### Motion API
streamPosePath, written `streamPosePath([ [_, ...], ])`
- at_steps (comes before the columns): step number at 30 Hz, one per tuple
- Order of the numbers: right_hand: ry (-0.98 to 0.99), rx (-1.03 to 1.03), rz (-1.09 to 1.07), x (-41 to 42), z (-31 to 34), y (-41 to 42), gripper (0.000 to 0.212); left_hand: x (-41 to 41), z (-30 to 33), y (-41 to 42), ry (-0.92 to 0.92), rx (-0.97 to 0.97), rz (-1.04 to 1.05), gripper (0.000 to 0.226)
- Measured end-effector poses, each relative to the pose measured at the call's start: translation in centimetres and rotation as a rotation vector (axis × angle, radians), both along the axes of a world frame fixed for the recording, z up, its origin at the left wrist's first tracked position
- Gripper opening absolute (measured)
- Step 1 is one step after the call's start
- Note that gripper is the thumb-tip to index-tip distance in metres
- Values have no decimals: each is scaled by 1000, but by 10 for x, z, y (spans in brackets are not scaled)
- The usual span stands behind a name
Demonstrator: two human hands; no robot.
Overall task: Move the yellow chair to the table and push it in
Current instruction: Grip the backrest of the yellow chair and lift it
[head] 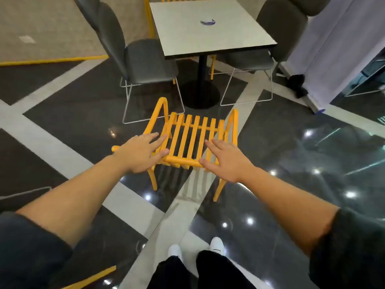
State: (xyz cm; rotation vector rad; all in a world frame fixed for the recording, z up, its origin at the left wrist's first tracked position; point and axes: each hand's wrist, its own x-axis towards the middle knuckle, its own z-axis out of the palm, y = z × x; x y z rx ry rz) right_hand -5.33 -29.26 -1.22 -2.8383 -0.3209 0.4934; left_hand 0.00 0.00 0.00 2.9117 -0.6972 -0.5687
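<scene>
Head view: only one camera here, looking down past both arms at the floor.
Yellow chair [191, 140]: dead center of the frame, slatted, standing on the glossy dark-and-light tiled floor [291, 142] – short of the table, not tucked under it.
Table [208, 26]: square, pale top, upper middle of the frame, on a black pedestal base [200, 92] that sits just beyond the chair's far edge.
Left hand [141, 153]: fingers spread, palm down over the left end of the chair's near rail – looks like it's touching or just about touching, can't tell which. Nothing gripped.
Right hand [225, 161]: same deal, fingers splayed and flat over the right end of the slats, not curled around anything.
Grey chairs: one left of the table [145, 61], one right of it [277, 28], both padded, on thin white wire legs.
Small thing on table [208, 22]: a dark bluish curved object near the tabletop's middle, too blurry to name.
Feet: white shoes [216, 245] and dark trousers at the bottom center.
Sleeves: dark, at both lower corners.
</scene>
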Motion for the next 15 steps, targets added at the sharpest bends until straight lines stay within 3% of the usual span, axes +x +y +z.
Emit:
streamPosePath([
  [6, 173, -31, -140, -5, -62, 7, 86, 12, -61, 19, 60, 117, 15, 79],
  [9, 93, -37, -159, -5, -84, 8, 78, 19, -90, 21, 97, 116, 30, 89],
  [15, 26, -77, -261, 9, -105, 11, 68, 33, -120, 11, 5, 163, 100, 76],
])
